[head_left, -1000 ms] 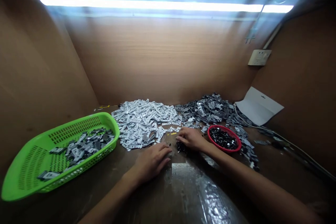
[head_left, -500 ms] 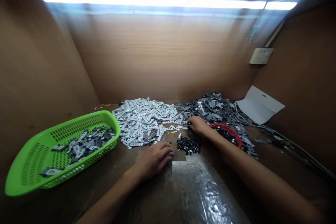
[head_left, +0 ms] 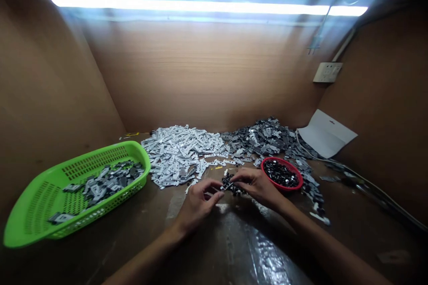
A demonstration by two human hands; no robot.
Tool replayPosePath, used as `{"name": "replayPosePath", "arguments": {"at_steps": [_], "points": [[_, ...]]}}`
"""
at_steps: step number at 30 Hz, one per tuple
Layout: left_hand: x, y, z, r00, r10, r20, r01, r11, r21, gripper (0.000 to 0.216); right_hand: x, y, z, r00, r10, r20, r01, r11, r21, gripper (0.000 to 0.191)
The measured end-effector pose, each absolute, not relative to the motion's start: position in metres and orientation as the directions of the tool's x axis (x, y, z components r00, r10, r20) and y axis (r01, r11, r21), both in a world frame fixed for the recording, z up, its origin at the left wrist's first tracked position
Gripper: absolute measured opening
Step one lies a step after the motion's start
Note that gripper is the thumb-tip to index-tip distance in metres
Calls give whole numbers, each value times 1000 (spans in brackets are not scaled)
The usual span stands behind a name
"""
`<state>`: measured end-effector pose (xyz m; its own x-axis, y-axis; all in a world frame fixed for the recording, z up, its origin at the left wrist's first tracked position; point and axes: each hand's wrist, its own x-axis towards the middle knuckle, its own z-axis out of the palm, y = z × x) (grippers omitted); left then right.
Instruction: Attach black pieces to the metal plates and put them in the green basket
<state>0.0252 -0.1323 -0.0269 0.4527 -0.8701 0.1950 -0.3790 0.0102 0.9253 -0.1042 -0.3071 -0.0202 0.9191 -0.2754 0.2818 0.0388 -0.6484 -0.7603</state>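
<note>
My left hand [head_left: 197, 200] and my right hand [head_left: 256, 185] meet over the table's middle, fingertips pinched together on a small grey metal piece [head_left: 224, 185]. Just beyond the fingers lies a small heap of black parts [head_left: 236, 188], partly hidden by my right hand. Behind them spreads a pile of light silver metal plates [head_left: 182, 151] and, to its right, a pile of darker grey plates [head_left: 262, 137]. A red bowl [head_left: 281, 161] of black parts sits right beside my right hand.
A green plastic basket [head_left: 31, 216] with assembled grey pieces stands at the left. White card [head_left: 326, 133] leans at the back right, with a cable [head_left: 371, 185] running along the right wall. Brown board walls enclose the bench; shiny tape [head_left: 247, 245] covers its near part.
My right hand came back from the dark grey pile to the middle. My left hand lifted off the table and joined it, both now pinching a small piece.
</note>
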Motion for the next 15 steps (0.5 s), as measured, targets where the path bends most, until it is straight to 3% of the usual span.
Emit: {"name": "replayPosePath", "arguments": {"at_steps": [3,6,9,11,15], "points": [[24,-130,-31,450,-884,125,-371,-58,927,29,-108,-305,-31,934,-331,135,-43,-479,-877,26],[31,-134,-40,422,-900,-107,-63,-147,987,34,-107,-305,-40,934,-357,15,-127,-371,-920,32],[36,-137,-46,349,-909,-228,129,-195,972,37,-105,-303,-46,931,-364,-33,-160,-325,-932,32],[37,-136,-45,314,-910,-271,249,-197,948,39,-105,-302,-45,917,-396,40,-114,-358,-927,30],[36,-132,-40,251,-869,-426,552,-234,801,45,-109,-297,-40,859,-340,381,117,-595,-795,22]]}}
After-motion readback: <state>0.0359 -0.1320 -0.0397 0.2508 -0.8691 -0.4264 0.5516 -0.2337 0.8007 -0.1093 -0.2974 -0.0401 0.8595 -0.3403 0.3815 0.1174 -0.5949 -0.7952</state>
